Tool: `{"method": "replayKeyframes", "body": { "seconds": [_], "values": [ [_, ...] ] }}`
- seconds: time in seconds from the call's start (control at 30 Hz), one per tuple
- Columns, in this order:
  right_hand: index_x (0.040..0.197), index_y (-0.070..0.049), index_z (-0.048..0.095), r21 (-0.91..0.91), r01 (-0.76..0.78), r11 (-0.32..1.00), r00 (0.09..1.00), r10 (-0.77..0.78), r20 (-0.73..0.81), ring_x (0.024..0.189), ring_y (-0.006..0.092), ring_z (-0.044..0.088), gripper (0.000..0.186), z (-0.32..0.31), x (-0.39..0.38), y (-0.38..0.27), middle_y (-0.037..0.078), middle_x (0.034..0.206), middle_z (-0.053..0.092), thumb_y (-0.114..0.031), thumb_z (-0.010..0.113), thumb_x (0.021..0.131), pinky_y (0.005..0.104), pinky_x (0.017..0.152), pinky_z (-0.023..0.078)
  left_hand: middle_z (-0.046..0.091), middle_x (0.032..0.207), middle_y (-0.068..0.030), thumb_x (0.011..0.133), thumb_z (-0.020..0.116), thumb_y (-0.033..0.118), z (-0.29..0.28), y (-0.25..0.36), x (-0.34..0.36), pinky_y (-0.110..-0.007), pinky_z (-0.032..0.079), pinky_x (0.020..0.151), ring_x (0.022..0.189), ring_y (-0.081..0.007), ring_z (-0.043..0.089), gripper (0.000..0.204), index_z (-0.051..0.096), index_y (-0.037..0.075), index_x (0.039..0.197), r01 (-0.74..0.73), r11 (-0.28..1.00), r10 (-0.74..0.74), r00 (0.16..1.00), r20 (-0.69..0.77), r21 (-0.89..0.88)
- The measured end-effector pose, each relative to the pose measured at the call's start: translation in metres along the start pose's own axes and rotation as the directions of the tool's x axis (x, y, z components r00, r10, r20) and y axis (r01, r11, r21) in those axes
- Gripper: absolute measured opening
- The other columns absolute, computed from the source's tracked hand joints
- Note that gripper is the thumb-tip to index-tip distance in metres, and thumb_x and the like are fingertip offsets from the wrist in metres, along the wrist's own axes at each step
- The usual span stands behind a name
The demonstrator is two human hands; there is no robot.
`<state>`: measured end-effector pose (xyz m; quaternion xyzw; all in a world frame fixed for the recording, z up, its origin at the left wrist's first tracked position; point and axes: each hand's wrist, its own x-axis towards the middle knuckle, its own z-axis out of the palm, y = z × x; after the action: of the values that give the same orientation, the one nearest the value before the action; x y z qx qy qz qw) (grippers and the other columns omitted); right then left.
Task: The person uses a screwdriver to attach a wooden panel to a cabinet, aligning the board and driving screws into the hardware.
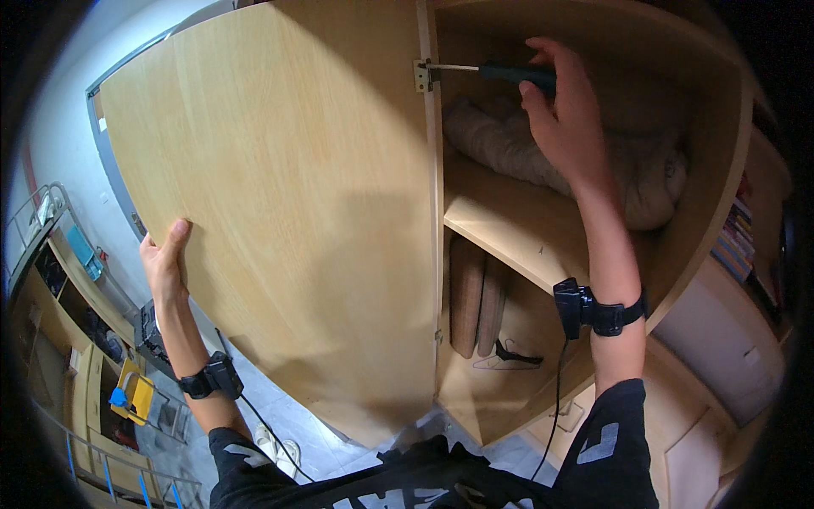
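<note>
A wide wooden cabinet door [288, 187] stands swung out to the left. My left hand [168, 259] is closed around its outer edge, thumb on the face toward me. Inside the cabinet opening, my right hand [564, 110] holds a screwdriver [513, 75] by its dark green handle. The shaft lies level and points left, its tip at the upper metal hinge [422, 76] where door and cabinet frame meet. Whether the tip sits in a screw is too small to tell. A second, lower hinge [438, 336] shows on the same edge.
Below my right hand, a rolled grey blanket [526, 153] lies on the cabinet shelf [517, 237]. Brown padded boards [471, 297] and hangers [513, 356] occupy the lower compartment. Books [736, 242] stand at right. A yellow chair [136, 392] is at the lower left.
</note>
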<state>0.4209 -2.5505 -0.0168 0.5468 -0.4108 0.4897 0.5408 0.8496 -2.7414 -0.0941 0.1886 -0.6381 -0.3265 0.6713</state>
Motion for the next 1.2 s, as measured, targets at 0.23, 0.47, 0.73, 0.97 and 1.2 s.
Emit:
{"method": "replayKeyframes", "body": {
  "seconds": [0.23,0.47,0.73,0.97,1.2],
  "values": [
    [0.096,-0.005,0.054,0.024,-0.207,0.978,0.978,0.206,0.036,0.067,0.0286,0.06,0.02,0.003,-0.006,-0.024,0.012,0.074,0.06,-0.017,0.06,0.082,0.035,0.058,0.047,0.06,0.092,-0.0112,0.069,0.074,0.026,-0.001,0.0,0.001,-0.027,0.048,0.069,0.077,-0.0168,0.059,0.051,0.053,-0.006,0.102,-0.013,1.0,0.013,1.0,-0.001,0.011],
    [0.088,-0.005,0.062,0.143,-0.237,0.961,0.967,0.247,-0.06,0.056,0.0197,0.056,0.014,0.006,-0.015,-0.017,0.009,0.073,0.058,-0.016,0.063,0.08,0.0298,0.052,0.045,0.059,0.094,-0.0111,0.07,0.074,0.024,0.006,-0.002,0.002,-0.028,0.048,0.073,0.081,-0.0174,0.059,0.048,0.052,-0.005,0.102,-0.002,1.0,0.002,1.0,-0.023,-0.003],
    [0.093,-0.002,0.062,0.446,-0.386,0.807,0.884,0.462,-0.072,0.06,0.0105,0.058,0.014,-0.005,-0.034,-0.017,0.007,0.08,0.058,-0.01,0.06,0.082,0.0225,0.052,0.049,0.059,0.094,-0.0106,0.073,0.071,0.02,0.004,-0.003,0.001,-0.028,0.048,0.073,0.08,-0.017,0.059,0.045,0.051,-0.005,0.104,0.011,1.0,-0.012,0.999,-0.053,-0.025],
    [0.093,0.0,0.061,0.504,-0.439,0.744,0.84,0.538,-0.063,0.062,0.0102,0.058,0.014,-0.001,-0.045,-0.017,0.007,0.083,0.057,-0.01,0.058,0.084,0.0228,0.052,0.05,0.059,0.094,-0.0109,0.072,0.072,0.021,0.002,-0.005,0.002,-0.028,0.048,0.073,0.081,-0.0171,0.06,0.046,0.05,-0.005,0.104,0.02,1.0,-0.021,0.999,-0.035,-0.012],
    [0.093,0.0,0.061,0.482,-0.433,0.762,0.856,0.515,-0.046,0.061,0.0104,0.058,0.014,0.01,-0.05,-0.02,0.007,0.082,0.056,-0.009,0.057,0.084,0.0229,0.052,0.051,0.06,0.093,-0.0103,0.072,0.072,0.022,0.001,-0.003,0.002,-0.027,0.048,0.072,0.079,-0.0159,0.059,0.046,0.051,-0.005,0.103,0.025,1.0,-0.025,0.999,-0.024,-0.011]
  ]
}}
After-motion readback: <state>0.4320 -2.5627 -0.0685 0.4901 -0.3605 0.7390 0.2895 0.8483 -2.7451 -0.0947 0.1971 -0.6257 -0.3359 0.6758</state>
